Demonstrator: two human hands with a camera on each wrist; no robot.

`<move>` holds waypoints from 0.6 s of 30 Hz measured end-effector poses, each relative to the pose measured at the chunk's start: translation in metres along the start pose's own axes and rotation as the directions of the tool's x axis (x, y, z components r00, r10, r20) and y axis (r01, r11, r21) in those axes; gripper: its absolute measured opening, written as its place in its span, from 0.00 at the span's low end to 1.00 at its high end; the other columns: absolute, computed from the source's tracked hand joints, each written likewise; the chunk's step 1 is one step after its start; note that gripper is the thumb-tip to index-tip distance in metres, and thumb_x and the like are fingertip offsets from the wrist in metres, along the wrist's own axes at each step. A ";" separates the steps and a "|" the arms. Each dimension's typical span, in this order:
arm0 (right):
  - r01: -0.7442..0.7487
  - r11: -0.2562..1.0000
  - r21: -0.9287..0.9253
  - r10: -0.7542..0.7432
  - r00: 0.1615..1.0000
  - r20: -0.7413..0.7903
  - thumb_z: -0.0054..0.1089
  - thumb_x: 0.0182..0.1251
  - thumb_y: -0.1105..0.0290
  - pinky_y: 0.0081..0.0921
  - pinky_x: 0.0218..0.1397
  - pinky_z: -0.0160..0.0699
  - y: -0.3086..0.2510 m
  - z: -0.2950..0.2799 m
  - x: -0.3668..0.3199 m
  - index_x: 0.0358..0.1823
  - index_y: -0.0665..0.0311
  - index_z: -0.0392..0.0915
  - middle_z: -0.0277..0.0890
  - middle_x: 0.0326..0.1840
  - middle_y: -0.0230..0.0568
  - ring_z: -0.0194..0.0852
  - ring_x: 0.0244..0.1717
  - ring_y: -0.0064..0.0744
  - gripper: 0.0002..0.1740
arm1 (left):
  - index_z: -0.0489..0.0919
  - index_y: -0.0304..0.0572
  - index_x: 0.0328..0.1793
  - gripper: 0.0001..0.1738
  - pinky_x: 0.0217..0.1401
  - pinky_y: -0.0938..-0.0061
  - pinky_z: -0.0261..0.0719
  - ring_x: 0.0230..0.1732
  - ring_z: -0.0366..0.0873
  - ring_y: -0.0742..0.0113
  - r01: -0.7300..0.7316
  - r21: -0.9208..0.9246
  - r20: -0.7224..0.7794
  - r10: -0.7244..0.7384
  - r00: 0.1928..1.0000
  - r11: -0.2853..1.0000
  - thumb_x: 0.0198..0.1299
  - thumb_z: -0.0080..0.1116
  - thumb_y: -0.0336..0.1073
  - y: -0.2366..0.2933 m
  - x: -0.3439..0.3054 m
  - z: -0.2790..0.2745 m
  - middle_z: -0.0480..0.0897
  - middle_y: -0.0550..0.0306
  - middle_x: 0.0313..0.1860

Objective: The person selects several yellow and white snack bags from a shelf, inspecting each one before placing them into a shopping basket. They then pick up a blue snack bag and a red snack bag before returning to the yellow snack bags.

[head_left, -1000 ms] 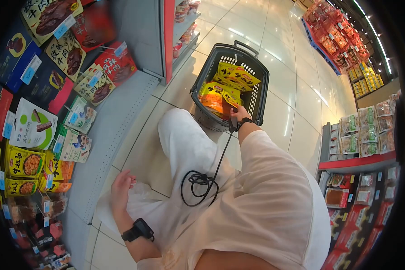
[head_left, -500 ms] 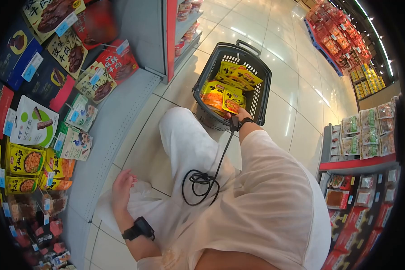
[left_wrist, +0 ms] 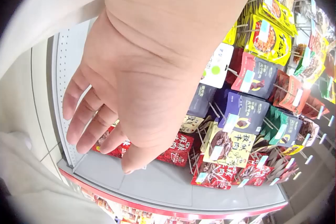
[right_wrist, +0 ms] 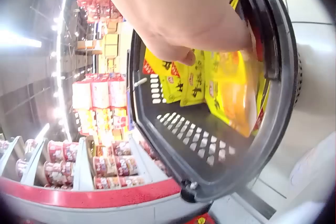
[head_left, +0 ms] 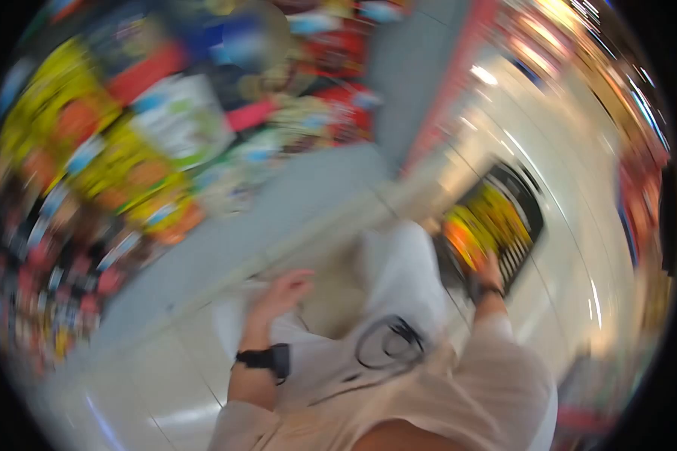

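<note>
The black basket point(head_left: 532, 197) stands on the floor, holding several yellow and orange packets point(head_left: 496, 214). My right hand point(head_left: 489, 272) is at its near side, blurred in the head view. In the right wrist view this hand point(right_wrist: 184, 11) reaches over the packets point(right_wrist: 228, 85) inside the basket rim point(right_wrist: 286, 98); its thumb shows, but its other fingers are hidden, so a grip cannot be made out. My left hand point(head_left: 282, 293) hangs empty over the lap. The left wrist view shows this hand point(left_wrist: 134, 82) with relaxed, slightly spread fingers, in front of the shelf.
Hanging snack packets point(left_wrist: 268, 40) fill the shelf at the left, above a grey ledge point(head_left: 278, 214). A black cable point(head_left: 391, 346) lies on the trousers. Tubs point(right_wrist: 60, 171) stand on another shelf. Pale floor tiles point(head_left: 564, 278) surround the basket.
The head view has swung left and blurred, so shelf, basket and hands appear farther right. The right hand remains at the basket; the packet it held up is no longer distinct.
</note>
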State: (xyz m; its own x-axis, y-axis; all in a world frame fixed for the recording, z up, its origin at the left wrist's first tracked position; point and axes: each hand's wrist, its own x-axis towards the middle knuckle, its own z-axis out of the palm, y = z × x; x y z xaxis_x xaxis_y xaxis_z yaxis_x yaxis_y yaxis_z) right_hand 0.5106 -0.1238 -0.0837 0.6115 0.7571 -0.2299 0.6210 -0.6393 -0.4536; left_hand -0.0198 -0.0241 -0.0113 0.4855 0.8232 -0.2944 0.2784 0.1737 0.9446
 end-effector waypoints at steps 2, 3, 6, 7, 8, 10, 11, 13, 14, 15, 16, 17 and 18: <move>0.334 -0.259 -0.906 -0.708 0.573 0.413 0.54 0.64 0.60 0.30 0.54 0.70 0.009 -0.001 0.019 0.60 0.53 0.64 0.70 0.55 0.37 0.69 0.53 0.37 0.24 | 0.74 0.43 0.58 0.20 0.45 0.77 0.73 0.43 0.74 0.74 -0.017 -0.008 0.034 0.017 0.999 1.000 0.61 0.56 0.41 -0.009 0.003 -0.001 0.79 0.61 0.42; 0.325 -0.302 -0.896 -0.795 0.433 0.425 0.54 0.64 0.60 0.30 0.54 0.70 -0.094 0.010 0.051 0.60 0.53 0.64 0.70 0.55 0.37 0.69 0.53 0.37 0.24 | 0.72 0.45 0.59 0.21 0.48 0.77 0.73 0.45 0.74 0.75 0.052 0.045 0.037 -0.054 0.998 0.998 0.62 0.56 0.42 -0.005 0.001 -0.004 0.79 0.61 0.45; -0.359 -0.652 0.668 0.062 0.853 0.518 0.51 0.66 0.61 0.19 0.42 0.72 -0.044 0.010 0.131 0.62 0.57 0.63 0.70 0.48 0.33 0.69 0.44 0.26 0.24 | 0.71 0.45 0.60 0.22 0.48 0.76 0.73 0.45 0.74 0.74 -0.088 0.085 0.027 0.086 0.996 0.992 0.63 0.55 0.45 -0.013 0.010 -0.003 0.80 0.60 0.43; -0.067 -0.142 0.988 0.039 0.997 0.073 0.49 0.66 0.62 0.15 0.38 0.73 -0.099 0.006 0.115 0.63 0.58 0.63 0.70 0.46 0.32 0.69 0.41 0.22 0.24 | 0.71 0.45 0.60 0.22 0.48 0.76 0.73 0.45 0.74 0.74 -0.092 0.092 -0.016 0.094 0.995 0.992 0.63 0.55 0.45 -0.016 0.012 -0.004 0.80 0.60 0.43; -0.081 -0.087 0.993 -0.012 0.997 0.080 0.48 0.67 0.66 0.10 0.33 0.71 -0.146 -0.005 0.096 0.64 0.61 0.62 0.71 0.42 0.30 0.70 0.37 0.19 0.24 | 0.72 0.44 0.58 0.22 0.47 0.75 0.73 0.43 0.75 0.73 -0.083 0.032 -0.001 0.083 0.997 0.996 0.62 0.55 0.45 -0.020 0.015 -0.005 0.80 0.59 0.43; -0.075 -0.095 0.993 -0.355 0.934 0.037 0.46 0.67 0.70 0.11 0.27 0.67 -0.210 0.008 0.084 0.63 0.62 0.63 0.68 0.31 0.24 0.64 0.27 0.14 0.22 | 0.73 0.43 0.57 0.22 0.46 0.74 0.74 0.41 0.76 0.71 -0.086 -0.016 0.013 0.086 0.996 0.996 0.61 0.56 0.46 -0.018 0.012 -0.009 0.81 0.57 0.42; -0.217 -0.159 0.963 -0.311 0.937 0.159 0.46 0.67 0.69 0.10 0.23 0.62 -0.261 -0.002 0.030 0.61 0.61 0.65 0.65 0.25 0.20 0.60 0.23 0.11 0.20 | 0.73 0.42 0.57 0.21 0.45 0.75 0.74 0.41 0.76 0.72 -0.075 0.000 0.021 0.075 0.997 0.997 0.61 0.55 0.45 -0.012 0.001 -0.008 0.81 0.57 0.42; -0.248 -0.016 0.969 -0.467 0.858 0.213 0.51 0.66 0.66 0.10 0.17 0.54 -0.321 0.020 -0.012 0.56 0.60 0.69 0.57 0.16 0.17 0.54 0.16 0.08 0.18 | 0.72 0.41 0.57 0.21 0.44 0.75 0.74 0.40 0.76 0.72 -0.062 0.018 0.013 0.061 0.998 0.998 0.62 0.55 0.44 -0.012 -0.003 -0.012 0.81 0.57 0.41; -0.342 0.035 0.939 -0.565 0.768 0.301 0.55 0.65 0.65 0.13 0.18 0.55 -0.344 0.037 -0.026 0.48 0.57 0.75 0.57 0.16 0.17 0.54 0.16 0.12 0.11 | 0.72 0.40 0.56 0.20 0.44 0.75 0.74 0.39 0.76 0.72 -0.062 -0.025 0.011 0.063 0.998 0.998 0.62 0.54 0.43 -0.020 0.000 -0.014 0.81 0.58 0.40; -0.385 0.112 0.916 -0.617 0.695 0.368 0.55 0.65 0.65 0.14 0.18 0.56 -0.365 0.056 -0.044 0.46 0.57 0.75 0.57 0.15 0.18 0.55 0.16 0.12 0.10 | 0.72 0.40 0.56 0.19 0.43 0.75 0.74 0.38 0.76 0.72 -0.061 -0.069 0.010 0.061 0.998 0.996 0.63 0.53 0.42 -0.029 0.002 -0.015 0.81 0.58 0.39; -0.417 0.189 0.889 -0.663 0.614 0.429 0.54 0.66 0.66 0.15 0.18 0.58 -0.376 0.074 -0.058 0.44 0.57 0.75 0.57 0.15 0.19 0.56 0.16 0.13 0.08 | 0.72 0.40 0.56 0.19 0.43 0.75 0.74 0.38 0.76 0.72 -0.062 -0.051 -0.001 0.062 0.998 0.997 0.63 0.53 0.42 -0.039 0.007 -0.010 0.81 0.58 0.39; -0.434 0.267 0.860 -0.698 0.529 0.484 0.53 0.66 0.66 0.16 0.18 0.60 -0.386 0.096 -0.074 0.41 0.58 0.75 0.59 0.15 0.21 0.58 0.16 0.14 0.07 | 0.73 0.39 0.55 0.18 0.42 0.76 0.74 0.37 0.76 0.72 -0.094 -0.085 -0.057 0.090 0.994 0.992 0.63 0.53 0.40 -0.050 0.010 -0.009 0.80 0.58 0.38; -0.443 0.346 0.827 -0.723 0.436 0.536 0.52 0.66 0.66 0.16 0.18 0.62 -0.394 0.116 -0.088 0.39 0.59 0.74 0.61 0.15 0.23 0.61 0.15 0.15 0.06 | 0.74 0.39 0.54 0.17 0.42 0.76 0.74 0.36 0.75 0.72 -0.128 -0.117 -0.115 0.114 0.987 0.985 0.63 0.52 0.39 -0.057 0.009 -0.012 0.80 0.59 0.36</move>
State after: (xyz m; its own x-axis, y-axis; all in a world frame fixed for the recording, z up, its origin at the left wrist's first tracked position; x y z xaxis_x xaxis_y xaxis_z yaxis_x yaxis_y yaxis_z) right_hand 0.1553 0.0770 0.0150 -0.4447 0.8646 -0.2338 -0.4615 -0.4449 -0.7675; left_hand -0.0407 -0.0201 -0.0659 0.4158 0.8942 -0.1661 0.1150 0.1294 0.9849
